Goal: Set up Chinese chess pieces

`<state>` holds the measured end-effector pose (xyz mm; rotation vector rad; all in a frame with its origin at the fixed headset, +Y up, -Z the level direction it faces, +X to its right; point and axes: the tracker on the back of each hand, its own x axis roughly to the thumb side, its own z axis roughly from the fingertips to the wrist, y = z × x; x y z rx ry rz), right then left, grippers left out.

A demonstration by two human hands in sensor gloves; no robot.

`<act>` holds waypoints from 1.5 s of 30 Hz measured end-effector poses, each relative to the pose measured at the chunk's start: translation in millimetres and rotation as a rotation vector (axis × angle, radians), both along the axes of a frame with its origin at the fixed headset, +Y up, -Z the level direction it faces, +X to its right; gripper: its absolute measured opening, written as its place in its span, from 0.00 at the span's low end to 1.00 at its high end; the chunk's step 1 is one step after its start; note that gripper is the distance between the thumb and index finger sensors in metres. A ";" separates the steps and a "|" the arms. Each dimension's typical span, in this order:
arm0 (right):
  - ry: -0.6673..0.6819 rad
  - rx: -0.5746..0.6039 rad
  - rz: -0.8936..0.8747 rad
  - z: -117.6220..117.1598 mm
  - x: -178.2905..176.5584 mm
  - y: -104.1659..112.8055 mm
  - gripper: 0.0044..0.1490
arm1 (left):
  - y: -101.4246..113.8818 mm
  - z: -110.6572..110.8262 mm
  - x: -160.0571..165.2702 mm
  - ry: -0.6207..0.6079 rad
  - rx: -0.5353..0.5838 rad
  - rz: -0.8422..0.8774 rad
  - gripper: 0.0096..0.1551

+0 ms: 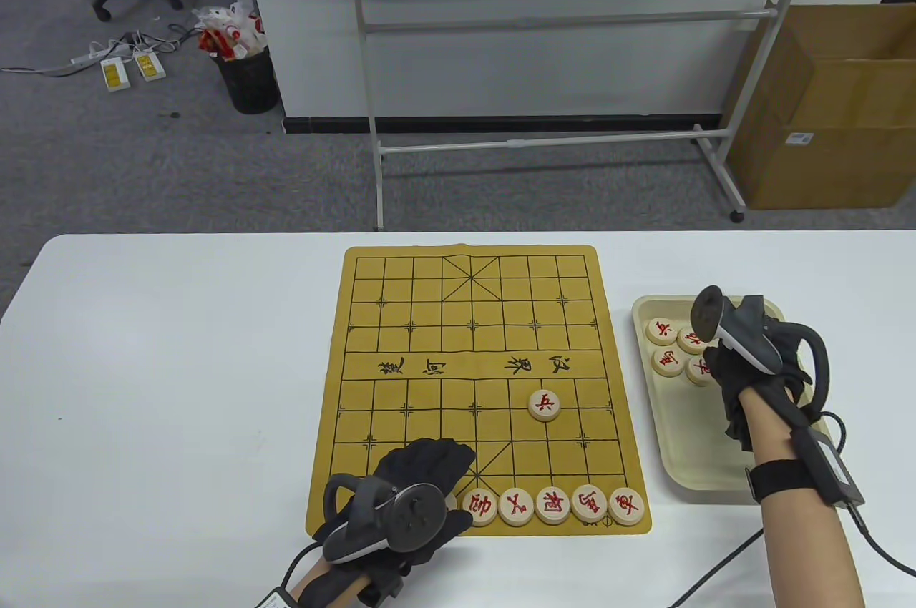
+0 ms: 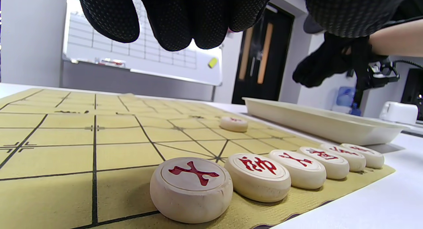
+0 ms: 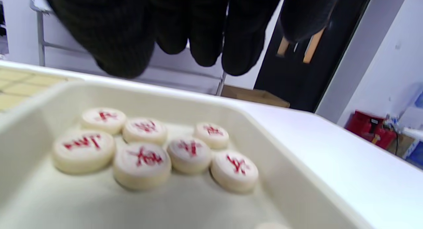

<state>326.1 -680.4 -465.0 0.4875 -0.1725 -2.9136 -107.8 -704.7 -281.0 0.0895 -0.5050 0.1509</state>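
Your left hand point(image 1: 422, 476) hovers over board point(image 1: 401, 322) near edge, fingers loose, holding nothing, above 6-piece row point(image 2: 257, 176). Lone piece point(image 1: 544, 405) sits mid-board. Your right hand point(image 1: 744, 358) hangs over tray point(image 1: 698, 450) right of board, fingers loose, empty; 7 pieces point(image 3: 142, 164) in tray

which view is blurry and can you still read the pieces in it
Right wrist view: motion-blurred, so the pieces in the tray show red smears, unreadable. Left wrist view: sharp on the near row, with the lone piece softer behind. Table view: evenly lit, characters on the board clear.
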 end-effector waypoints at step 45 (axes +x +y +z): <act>0.164 0.045 -0.125 30.4 -47.3 4.2 0.53 | 4.5 8.4 4.2 -0.019 0.067 0.056 0.49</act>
